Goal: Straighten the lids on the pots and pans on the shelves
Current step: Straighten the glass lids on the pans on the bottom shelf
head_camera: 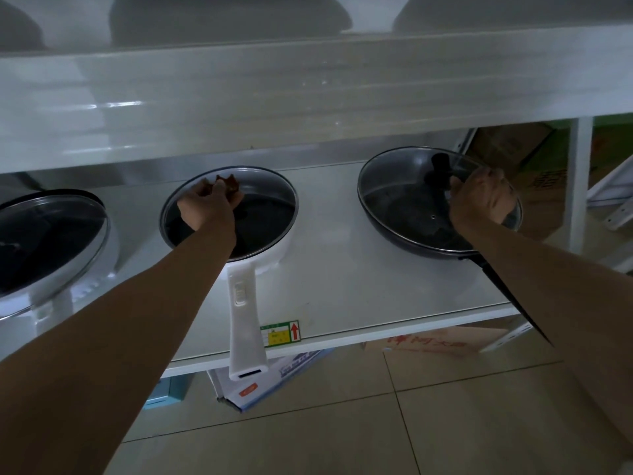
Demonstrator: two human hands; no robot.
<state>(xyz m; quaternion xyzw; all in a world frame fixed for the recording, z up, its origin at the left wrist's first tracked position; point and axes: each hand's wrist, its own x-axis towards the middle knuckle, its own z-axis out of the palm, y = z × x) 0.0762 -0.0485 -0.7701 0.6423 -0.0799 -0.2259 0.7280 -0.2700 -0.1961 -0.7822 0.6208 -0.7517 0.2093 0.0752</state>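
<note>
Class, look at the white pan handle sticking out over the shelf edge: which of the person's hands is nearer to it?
Left. The left hand grips the knob of the white pan's lid, just above the white handle. The right hand is off to the right, on the dark pan's lid.

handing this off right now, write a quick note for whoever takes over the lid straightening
Left hand: gripping the brown knob of the glass lid on the white pan, middle of the shelf.
Right hand: on the glass lid of the black pan, beside its black knob; that lid sits tilted.
Left pot's lid also looks tilted and is untouched.
Left to do: seat both held lids, then the left one. Upper shelf is too blurred to judge.
</note>
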